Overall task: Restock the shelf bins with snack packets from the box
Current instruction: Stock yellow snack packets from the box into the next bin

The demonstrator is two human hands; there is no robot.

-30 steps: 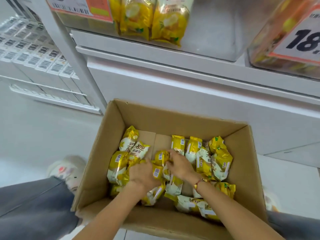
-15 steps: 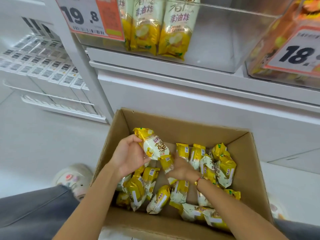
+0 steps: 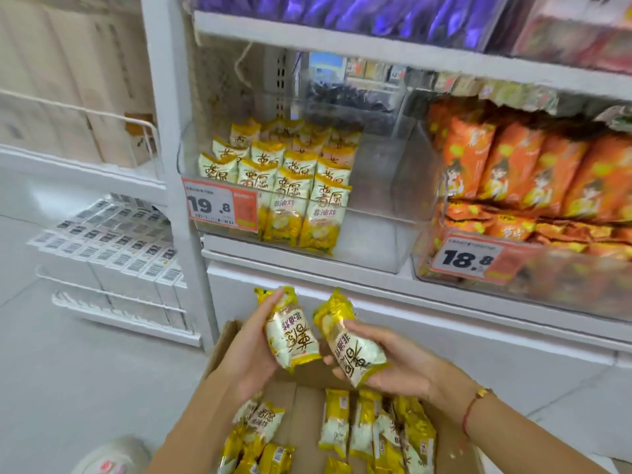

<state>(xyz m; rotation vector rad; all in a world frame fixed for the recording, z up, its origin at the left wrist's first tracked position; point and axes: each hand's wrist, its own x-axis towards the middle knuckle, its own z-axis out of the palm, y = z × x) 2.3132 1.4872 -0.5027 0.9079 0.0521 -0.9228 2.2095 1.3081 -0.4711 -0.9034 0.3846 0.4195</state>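
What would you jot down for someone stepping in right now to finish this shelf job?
Left hand grips one yellow packet; right hand grips another packet, both raised above the cardboard box.
Clear bin with the 19.8 tag holds rows of matching packets on its left side; its right side is bare.
Done: two packets picked up.
Left: place them in that bin, then move over the many packets left in the box.

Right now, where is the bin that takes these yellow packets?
In the head view, the clear bin sits upper centre on the white shelf, behind the 19.8 price tag, left of the orange-packet bin; its right half is bare.
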